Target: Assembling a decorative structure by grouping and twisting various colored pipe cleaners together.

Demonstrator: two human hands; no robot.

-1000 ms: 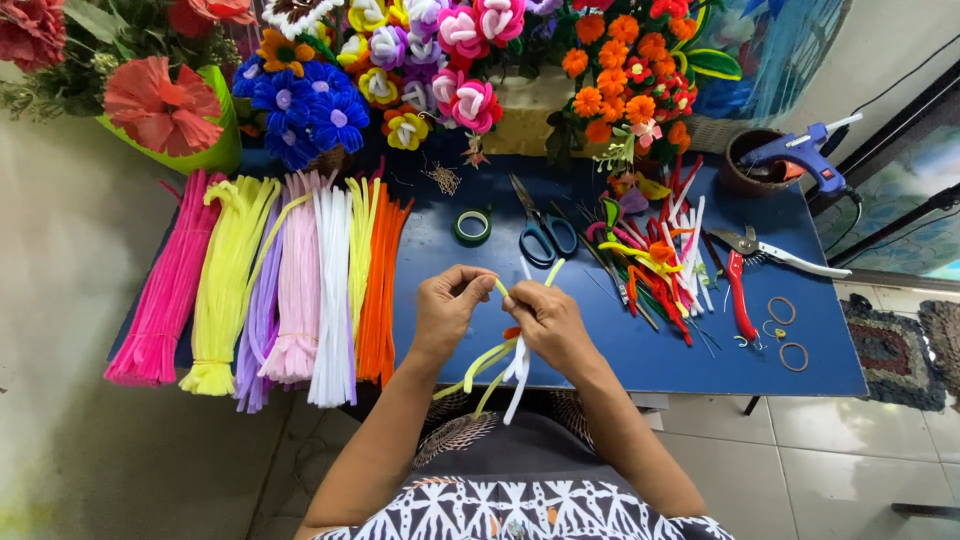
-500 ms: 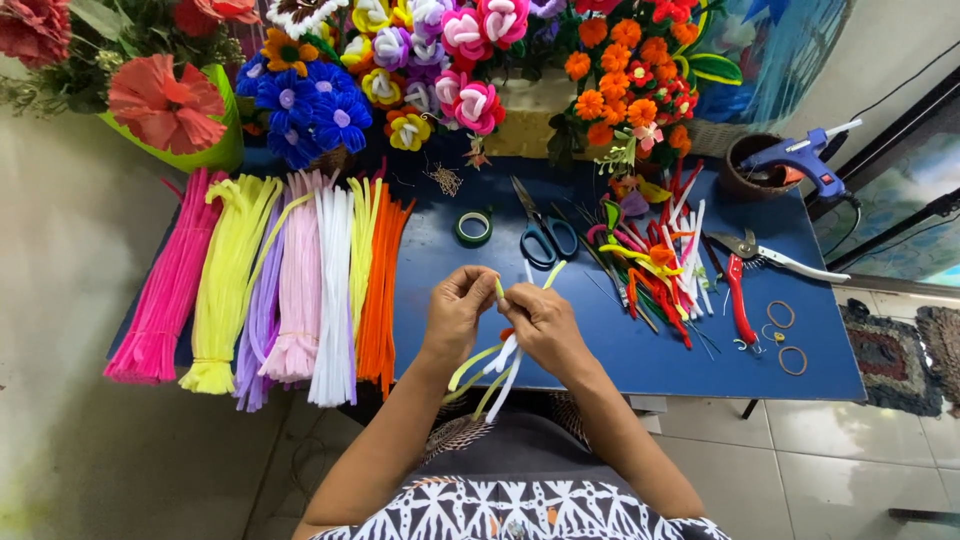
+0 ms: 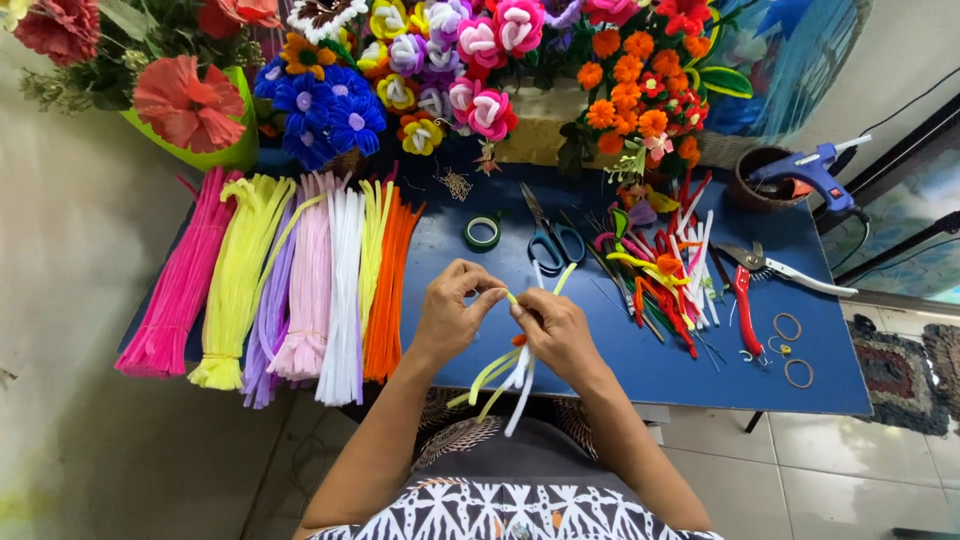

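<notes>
Left hand [image 3: 452, 315] and right hand [image 3: 552, 330] both pinch pipe cleaners [image 3: 505, 375] — fingertips touching, stems trailing below, scissors [image 3: 552, 240] just beyond.

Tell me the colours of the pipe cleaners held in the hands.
Yellow-green and white pipe cleaners, with a bit of orange showing; seen in the head view.

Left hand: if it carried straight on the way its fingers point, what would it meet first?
The left hand points toward the right hand, so it would likely meet that hand's fingers almost at once, at the pipe cleaners both pinch.
</notes>
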